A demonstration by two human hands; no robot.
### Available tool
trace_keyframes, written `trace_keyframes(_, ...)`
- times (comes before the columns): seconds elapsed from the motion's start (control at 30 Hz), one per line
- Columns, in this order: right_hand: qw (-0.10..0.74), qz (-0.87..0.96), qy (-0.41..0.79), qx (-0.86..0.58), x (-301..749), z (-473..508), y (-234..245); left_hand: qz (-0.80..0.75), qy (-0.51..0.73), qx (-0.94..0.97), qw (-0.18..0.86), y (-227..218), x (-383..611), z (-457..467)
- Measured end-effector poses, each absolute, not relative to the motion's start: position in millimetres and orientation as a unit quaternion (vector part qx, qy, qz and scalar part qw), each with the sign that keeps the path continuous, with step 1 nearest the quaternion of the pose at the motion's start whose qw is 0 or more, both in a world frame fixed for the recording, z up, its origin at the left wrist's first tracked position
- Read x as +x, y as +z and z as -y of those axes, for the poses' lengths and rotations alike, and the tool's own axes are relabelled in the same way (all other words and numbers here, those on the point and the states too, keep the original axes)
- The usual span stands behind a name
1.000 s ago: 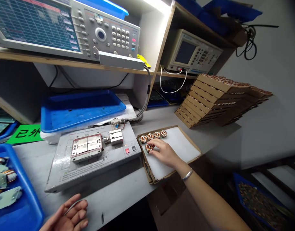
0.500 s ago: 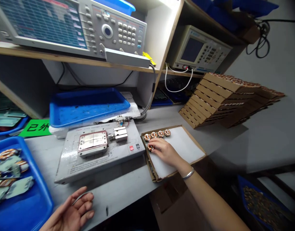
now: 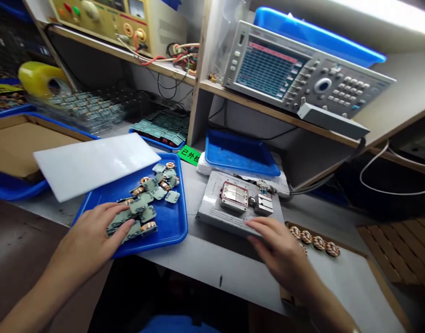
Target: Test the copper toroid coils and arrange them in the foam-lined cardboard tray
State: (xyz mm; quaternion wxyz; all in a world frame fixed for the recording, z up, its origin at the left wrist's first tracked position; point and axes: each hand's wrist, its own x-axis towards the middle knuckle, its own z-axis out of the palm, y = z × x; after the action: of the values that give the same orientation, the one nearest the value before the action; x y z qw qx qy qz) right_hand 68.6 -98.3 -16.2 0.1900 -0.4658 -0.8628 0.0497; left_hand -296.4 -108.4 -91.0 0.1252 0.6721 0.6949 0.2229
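My left hand [image 3: 89, 231] lies over the near corner of a blue tray [image 3: 170, 222], its fingers curled onto the pale green parts with copper coils [image 3: 146, 203] heaped there. My right hand [image 3: 280, 247] rests flat with fingers stretched at the front edge of the grey test fixture [image 3: 240, 206], holding nothing I can see. Just right of it a row of copper ring coils [image 3: 314, 240] lies on the white pad in a cardboard tray [image 3: 382, 286].
A white foam sheet [image 3: 94, 162] leans over the blue tray's far left. A second blue tray [image 3: 238, 155] sits behind the fixture. A grey measuring instrument [image 3: 302, 76] and a yellow tester [image 3: 104, 16] stand on the shelf. Yellow tape roll [image 3: 39, 76] at far left.
The view has swung left. My right hand left the coil in the cardboard tray and moved to the fixture's front edge. My left hand moved from the table edge onto the blue tray's parts.
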Motion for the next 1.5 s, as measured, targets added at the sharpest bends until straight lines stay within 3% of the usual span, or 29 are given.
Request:
trace_keyframes(0.13,0.102,0.907,0.168,-0.373,-46,68,-40,-0.753,0.094,0.638,0.128,-111,-315,127)
trace_keyframes(0.27,0.002,0.886,0.233,-0.402,-125,47,-76,-0.766,0.061,0.632,0.102,-117,-296,135)
trace_keyframes(0.4,-0.051,0.881,0.236,-0.407,-147,40,-89,-0.767,0.057,0.636,0.064,-115,-284,129)
trace_keyframes(0.53,-0.061,0.884,0.286,-0.365,-126,35,-81,-0.765,0.079,0.632,0.089,-114,-283,124)
trace_keyframes(0.93,-0.074,0.926,0.084,-0.361,-100,29,-81,-0.765,0.050,0.639,0.061,-97,-243,116)
trace_keyframes(1.07,-0.032,0.929,0.105,-0.353,-97,31,-78,-0.755,0.050,0.651,0.060,-96,-229,108)
trace_keyframes(1.23,0.168,0.877,0.174,-0.414,-44,21,-39,-0.733,0.058,0.675,0.060,-99,-217,101)
trace_keyframes(1.33,0.251,0.820,0.148,-0.492,6,8,-19,-0.724,0.062,0.685,0.056,-105,-215,97)
trace_keyframes(1.5,0.243,0.778,0.123,-0.566,62,-4,-22,-0.700,0.110,0.688,0.158,-113,-221,89)
